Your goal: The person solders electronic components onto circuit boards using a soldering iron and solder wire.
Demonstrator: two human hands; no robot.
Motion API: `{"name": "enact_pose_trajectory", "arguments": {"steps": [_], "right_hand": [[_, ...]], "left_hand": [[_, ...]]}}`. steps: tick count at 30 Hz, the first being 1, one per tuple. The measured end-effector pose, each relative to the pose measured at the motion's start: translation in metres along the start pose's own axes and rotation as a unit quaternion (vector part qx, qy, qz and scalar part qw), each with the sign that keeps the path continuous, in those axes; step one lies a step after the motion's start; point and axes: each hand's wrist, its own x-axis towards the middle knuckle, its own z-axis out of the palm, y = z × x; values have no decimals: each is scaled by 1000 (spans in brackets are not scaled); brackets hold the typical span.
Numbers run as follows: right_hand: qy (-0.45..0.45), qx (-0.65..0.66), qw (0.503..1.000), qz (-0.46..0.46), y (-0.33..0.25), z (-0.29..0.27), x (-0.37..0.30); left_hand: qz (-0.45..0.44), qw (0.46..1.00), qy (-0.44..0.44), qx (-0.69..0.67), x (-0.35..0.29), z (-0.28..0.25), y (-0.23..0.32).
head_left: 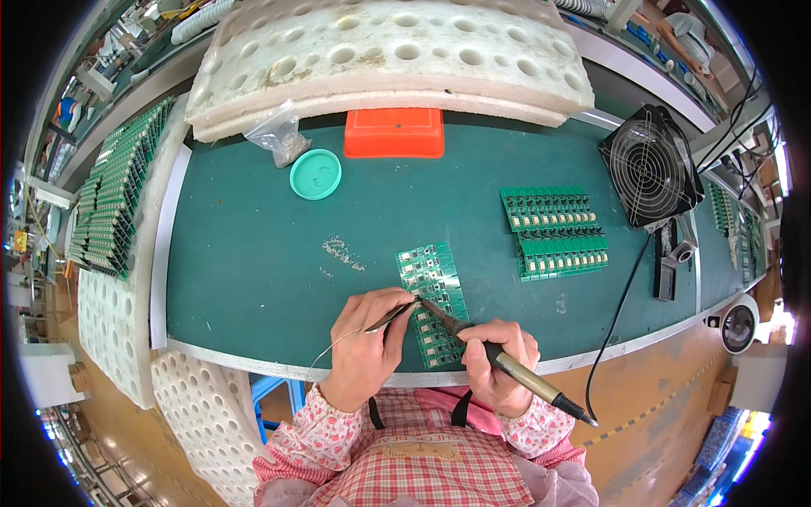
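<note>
Green circuit board [441, 286] lies near the front edge of the worktop [253, 279], set slightly askew between the two hands, with rows of small pale parts along it; the step in hand looks to be soldering at one spot partway down the board, near its left side; the next move seems to call for a steady iron tip and a small, exact shift of the other tool at that joint.

The left hand [365, 351] is curled, thumb and forefinger pinching a slim dark tool [390, 317], probably tweezers, its tip at the board; a thin wire [318, 358] curves back from the same grip, though how it is held cannot be told; the right hand [497, 380] is closed round the soldering iron [528, 378] like a pen, the tip meeting the other tool at the board; whether the tips actually touch is too small to tell.

Loose pale bits [342, 251] lie left of the board; further populated boards [562, 258] rest to its right, well apart.
</note>
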Motion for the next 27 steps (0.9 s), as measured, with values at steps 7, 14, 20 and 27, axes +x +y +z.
{"name": "enact_pose_trajectory", "arguments": {"steps": [7, 14, 20, 27], "right_hand": [[10, -9, 1000, -21, 0, 3, 2], [41, -24, 999, -26, -1, -3, -1], [116, -22, 993, 1, 6, -10, -21], [133, 4, 991, 13, 9, -9, -27]], "left_hand": [[2, 1000, 0, -2, 1, 0, 0], [-3, 1000, -3, 2, 1, 0, 1], [8, 1000, 3, 3, 0, -1, 0], [-43, 998, 42, 4, 1, -21, -12]]}}
